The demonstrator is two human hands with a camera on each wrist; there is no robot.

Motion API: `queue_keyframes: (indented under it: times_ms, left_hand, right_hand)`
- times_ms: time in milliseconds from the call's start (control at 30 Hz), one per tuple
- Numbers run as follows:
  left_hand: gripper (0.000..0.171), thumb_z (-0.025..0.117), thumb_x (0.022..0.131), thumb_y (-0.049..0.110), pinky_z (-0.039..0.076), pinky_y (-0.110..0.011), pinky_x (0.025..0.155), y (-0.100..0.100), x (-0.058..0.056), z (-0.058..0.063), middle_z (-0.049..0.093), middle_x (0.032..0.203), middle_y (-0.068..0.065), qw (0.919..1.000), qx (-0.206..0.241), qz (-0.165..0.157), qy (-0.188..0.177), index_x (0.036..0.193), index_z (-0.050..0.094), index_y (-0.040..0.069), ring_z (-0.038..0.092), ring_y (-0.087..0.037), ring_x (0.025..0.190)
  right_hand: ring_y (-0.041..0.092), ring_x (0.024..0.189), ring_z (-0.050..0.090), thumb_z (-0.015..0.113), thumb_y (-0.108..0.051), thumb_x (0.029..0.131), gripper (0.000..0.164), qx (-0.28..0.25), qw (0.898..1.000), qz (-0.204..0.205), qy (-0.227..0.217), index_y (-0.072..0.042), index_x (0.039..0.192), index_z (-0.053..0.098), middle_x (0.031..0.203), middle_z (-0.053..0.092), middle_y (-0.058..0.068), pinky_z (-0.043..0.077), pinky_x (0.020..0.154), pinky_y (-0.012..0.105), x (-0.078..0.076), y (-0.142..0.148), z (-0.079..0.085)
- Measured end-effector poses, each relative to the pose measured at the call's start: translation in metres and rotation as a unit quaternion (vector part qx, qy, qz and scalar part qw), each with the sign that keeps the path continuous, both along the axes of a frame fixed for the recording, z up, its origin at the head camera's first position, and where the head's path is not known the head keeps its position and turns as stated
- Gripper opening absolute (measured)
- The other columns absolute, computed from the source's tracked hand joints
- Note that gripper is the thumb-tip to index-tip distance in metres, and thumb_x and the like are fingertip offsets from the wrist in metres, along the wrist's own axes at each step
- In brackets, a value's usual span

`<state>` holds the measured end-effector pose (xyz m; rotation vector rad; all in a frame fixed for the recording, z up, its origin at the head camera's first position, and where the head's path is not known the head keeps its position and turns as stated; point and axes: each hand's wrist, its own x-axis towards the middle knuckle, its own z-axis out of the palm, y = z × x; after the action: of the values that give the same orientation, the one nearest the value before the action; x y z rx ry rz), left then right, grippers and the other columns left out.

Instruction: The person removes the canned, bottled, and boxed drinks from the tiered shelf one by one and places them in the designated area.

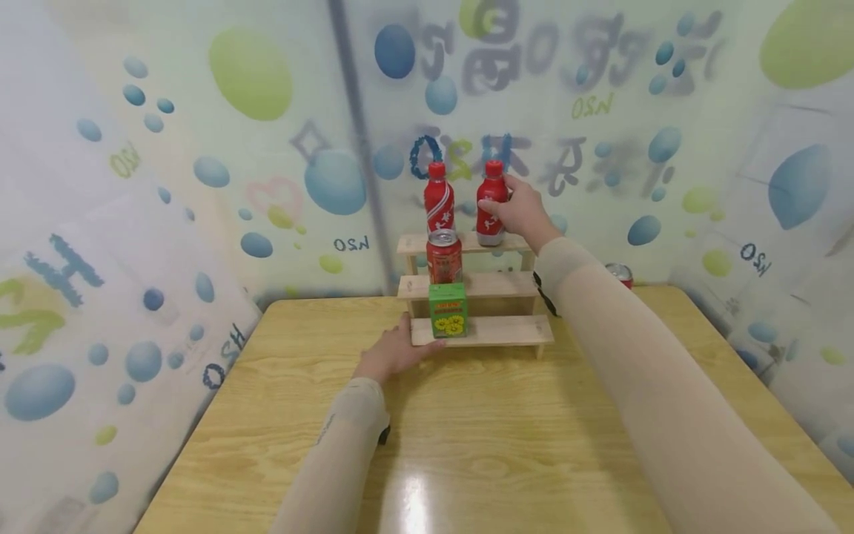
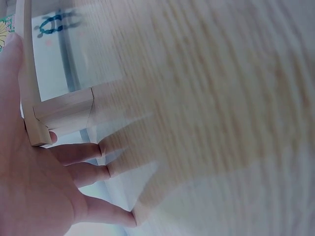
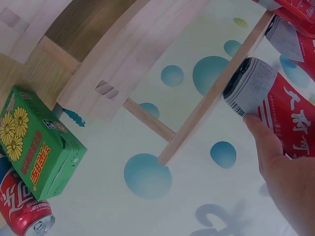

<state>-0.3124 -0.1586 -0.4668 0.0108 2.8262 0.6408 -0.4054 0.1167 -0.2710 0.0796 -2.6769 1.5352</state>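
Note:
A red drink bottle (image 1: 491, 194) is upright at the right part of the top tier of a three-tier wooden shelf (image 1: 502, 331), and my right hand (image 1: 523, 215) grips it. Its grey base (image 3: 251, 87) meets the tier's edge in the right wrist view; I cannot tell whether it bears weight there. A second red bottle (image 1: 438, 199) stands to its left. Below that one come a red can (image 1: 445, 259) on the middle tier and a green drink carton (image 1: 448, 311) on the bottom tier. My left hand (image 1: 394, 350) holds the shelf's lower left corner, thumb along the front edge, other fingers (image 2: 81, 173) reaching the table.
Right of the shelf, another green carton (image 3: 42, 142) and a red cola can (image 3: 22, 206) show in the right wrist view; my right sleeve partly covers that area in the head view. The wooden table (image 1: 494, 445) meets patterned walls (image 1: 300, 245) behind and at both sides.

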Motion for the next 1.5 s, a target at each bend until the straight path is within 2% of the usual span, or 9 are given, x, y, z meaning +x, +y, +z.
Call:
queue_keyframes:
  times_ms: [367, 700, 1000, 1100, 1267, 1367, 1500]
  left_hand:
    - [0.132, 0.05, 0.077, 0.101, 0.019, -0.087, 0.119, 0.003, 0.0, -0.003, 0.035, 0.173, -0.018, 0.9999, 0.011, 0.003, -0.001, 0.173, 0.007, 0.021, 0.037, -0.043, 0.159]
    - [0.133, 0.05, 0.077, 0.101, 0.02, -0.087, 0.119, 0.005, 0.001, -0.001, 0.035, 0.173, -0.017, 1.0, 0.009, 0.002, 0.001, 0.173, 0.007, 0.021, 0.037, -0.042, 0.159]
    - [0.135, 0.048, 0.075, 0.103, 0.022, -0.086, 0.118, 0.001, 0.0, -0.002, 0.036, 0.172, -0.02, 1.0, 0.003, 0.003, 0.001, 0.173, 0.007, 0.02, 0.038, -0.044, 0.158]
    - [0.136, 0.046, 0.074, 0.105, 0.022, -0.086, 0.118, 0.0, -0.001, -0.004, 0.036, 0.172, -0.02, 1.0, 0.003, 0.005, -0.001, 0.173, 0.007, 0.021, 0.039, -0.044, 0.158]
    - [0.138, 0.045, 0.072, 0.106, 0.023, -0.085, 0.119, 0.0, -0.002, -0.006, 0.037, 0.172, -0.019, 1.0, 0.003, 0.004, 0.0, 0.173, 0.006, 0.021, 0.039, -0.043, 0.158]
    - [0.139, 0.046, 0.072, 0.106, 0.023, -0.085, 0.119, -0.001, -0.003, -0.007, 0.037, 0.172, -0.019, 1.0, 0.004, 0.002, 0.001, 0.173, 0.006, 0.021, 0.04, -0.043, 0.158]
    - [0.139, 0.045, 0.072, 0.106, 0.023, -0.085, 0.119, -0.001, -0.002, -0.006, 0.037, 0.172, -0.02, 1.0, 0.005, 0.002, 0.0, 0.173, 0.005, 0.02, 0.04, -0.044, 0.157]
  right_hand:
    - [0.035, 0.143, 0.057, 0.067, -0.033, 0.106, 0.078, 0.017, 1.0, 0.005, 0.01, -0.021, 0.171, 0.025, 0.16, 0.055, 0.017, 0.055, 0.113, 0.054, 0.002, 0.007, -0.004]
    - [0.038, 0.142, 0.056, 0.066, -0.032, 0.107, 0.077, 0.032, 0.999, 0.006, 0.013, -0.018, 0.171, 0.025, 0.158, 0.054, 0.021, 0.056, 0.112, 0.056, 0.011, 0.031, -0.003]
    - [0.042, 0.146, 0.052, 0.065, -0.035, 0.107, 0.083, 0.046, 0.999, -0.01, 0.011, -0.02, 0.173, 0.017, 0.163, 0.048, 0.022, 0.053, 0.114, 0.059, 0.013, 0.054, -0.004]
    - [0.042, 0.146, 0.052, 0.065, -0.035, 0.107, 0.081, 0.057, 0.998, -0.02, 0.016, -0.017, 0.172, 0.02, 0.162, 0.048, 0.023, 0.052, 0.115, 0.059, 0.013, 0.062, -0.004]
    - [0.045, 0.148, 0.048, 0.063, -0.037, 0.108, 0.075, 0.054, 0.998, -0.035, 0.016, -0.014, 0.169, 0.026, 0.164, 0.045, 0.024, 0.051, 0.114, 0.062, 0.016, 0.083, -0.003]
    - [0.047, 0.15, 0.046, 0.062, -0.039, 0.108, 0.079, 0.044, 0.998, -0.046, 0.007, -0.013, 0.171, 0.022, 0.167, 0.041, 0.024, 0.052, 0.112, 0.064, 0.017, 0.105, -0.007]
    - [0.052, 0.148, 0.046, 0.06, -0.039, 0.108, 0.081, 0.065, 0.995, -0.074, 0.002, -0.007, 0.171, 0.019, 0.167, 0.039, 0.03, 0.053, 0.11, 0.066, 0.022, 0.142, -0.017]
